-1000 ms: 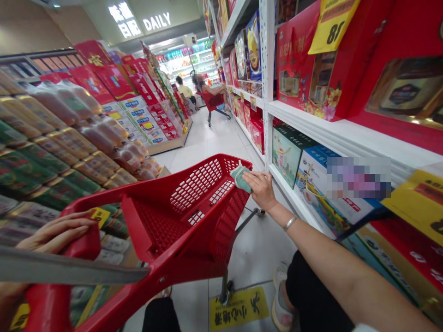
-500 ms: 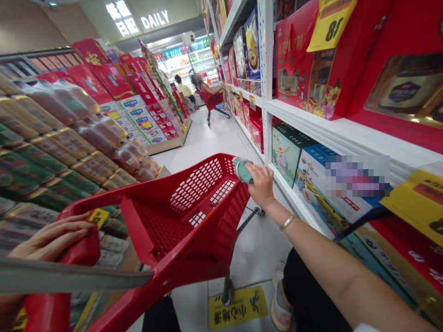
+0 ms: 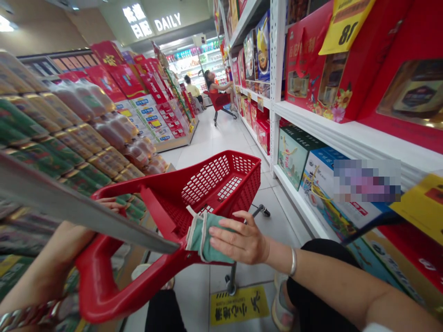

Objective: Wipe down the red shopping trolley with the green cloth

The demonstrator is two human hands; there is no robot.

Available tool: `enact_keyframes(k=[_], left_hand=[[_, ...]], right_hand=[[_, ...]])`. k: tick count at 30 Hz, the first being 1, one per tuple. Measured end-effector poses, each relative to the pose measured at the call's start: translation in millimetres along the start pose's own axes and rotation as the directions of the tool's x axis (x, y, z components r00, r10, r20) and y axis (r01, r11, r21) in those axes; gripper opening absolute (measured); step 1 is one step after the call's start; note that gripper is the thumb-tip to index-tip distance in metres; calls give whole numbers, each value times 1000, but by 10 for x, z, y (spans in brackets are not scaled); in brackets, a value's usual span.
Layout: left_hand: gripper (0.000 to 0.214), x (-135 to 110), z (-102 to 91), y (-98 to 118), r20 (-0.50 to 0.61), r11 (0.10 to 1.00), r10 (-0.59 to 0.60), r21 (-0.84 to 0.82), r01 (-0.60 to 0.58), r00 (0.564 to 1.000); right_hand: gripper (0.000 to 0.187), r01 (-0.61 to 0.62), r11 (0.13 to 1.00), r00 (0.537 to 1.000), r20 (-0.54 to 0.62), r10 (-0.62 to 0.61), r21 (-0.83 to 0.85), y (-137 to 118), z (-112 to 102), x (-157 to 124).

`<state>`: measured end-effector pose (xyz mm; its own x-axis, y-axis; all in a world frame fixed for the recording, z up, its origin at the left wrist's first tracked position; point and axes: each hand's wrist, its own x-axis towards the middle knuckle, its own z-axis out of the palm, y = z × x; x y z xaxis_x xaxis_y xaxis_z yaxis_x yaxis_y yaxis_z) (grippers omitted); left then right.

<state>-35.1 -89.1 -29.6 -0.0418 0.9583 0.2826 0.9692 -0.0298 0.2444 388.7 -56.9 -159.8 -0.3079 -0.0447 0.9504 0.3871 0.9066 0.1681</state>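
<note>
A red plastic shopping cart (image 3: 166, 203) with a perforated basket stands in front of me. My right hand (image 3: 238, 237) holds a green cloth with pale edging (image 3: 200, 235) against the cart's near side rim, fingers laid over it. My left hand (image 3: 110, 204) is at the left part of the cart's red frame, its fingers curled over the far rim. A grey bar or strap (image 3: 104, 219), blurred, crosses in front of that hand and hides part of it. It meets the cart near the cloth.
White shelves (image 3: 311, 110) with boxed goods line the right, close to my arm. Stacked drink packs (image 3: 69, 143) stand on the left. Up the aisle are a person sitting in another red cart (image 3: 218, 99) and a second person. A yellow caution sticker (image 3: 239, 305) marks the floor.
My right hand has brought the cloth from the cart's far corner back along the rim towards me. My left hand has shifted right and up. The grey bar's left end has risen.
</note>
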Motion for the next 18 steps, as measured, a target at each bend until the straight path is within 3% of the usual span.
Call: enact_keyframes(k=[5,12,15,18], left_hand=[[65,3,31,85,0,959,-136,-251,132,991],[62,53,31,15,21,958,-175,-229,175,984],[62,59,25,-40,-1,974,-120,-192,117,993],[61,53,17,-56,-4,979,-99,-180,96,995]], right_hand=[[20,-32,999,998,53,34,-37,295,39,-117],[31,-156,983,977,129,168,-100,690,100,-411],[39,-283,943,935,169,312,-173,920,136,-574],[43,-430,848,837,215,503,-311,1183,146,-716]])
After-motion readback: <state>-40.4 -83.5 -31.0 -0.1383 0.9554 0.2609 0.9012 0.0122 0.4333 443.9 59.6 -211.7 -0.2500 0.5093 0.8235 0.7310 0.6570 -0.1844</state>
